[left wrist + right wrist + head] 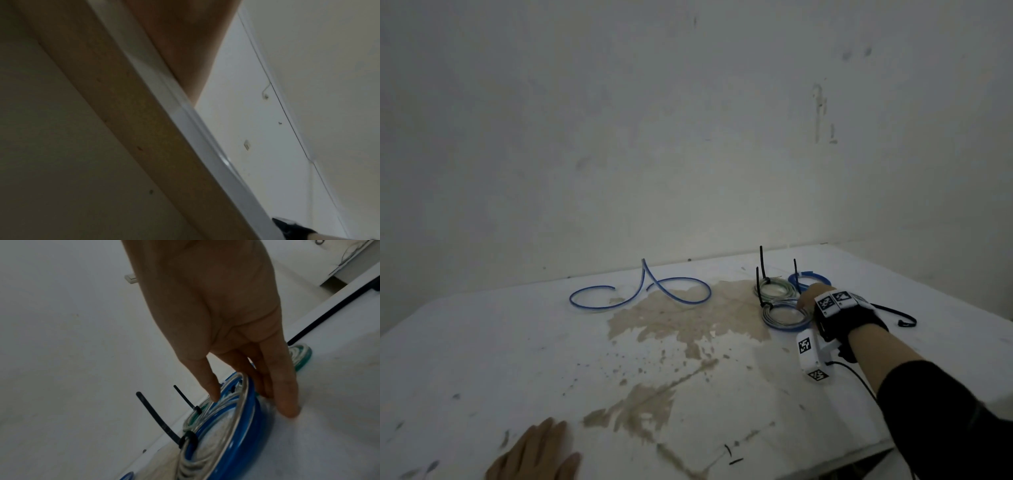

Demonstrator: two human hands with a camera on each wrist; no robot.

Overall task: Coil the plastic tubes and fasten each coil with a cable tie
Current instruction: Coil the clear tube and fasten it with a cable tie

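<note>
My right hand (812, 298) reaches out over the table (722, 394) to the blue coil (786, 314), the nearest of three tied coils. My fingers (285, 395) are straight and relaxed, their tips resting on and beside the rim of that coil without curling round it; one fingertip sits on the clear upper strands, the others come down against the outside of the blue ring onto the tabletop. This coil is several turns of clear and blue plastic tube wound flat, bound at one side by a black cable tie (186, 440) whose long tail sticks up and away from the ring. Touching it, just behind, lies the greenish coil (774, 289), also of clear tube, with its own black tie standing upright. Behind my hand, a third coil (808, 278), solid blue, shows only in part. To the left of the blue coil, well apart from it, the loose tube (640, 296) lies uncoiled in open loops, blue-edged, one end rising off the surface. To the right of the blue coil, past my wrist, a spare tie (897, 313) lies on the table. My left hand (536, 454) lies flat and open on the near edge of the table, holding nothing.
</note>
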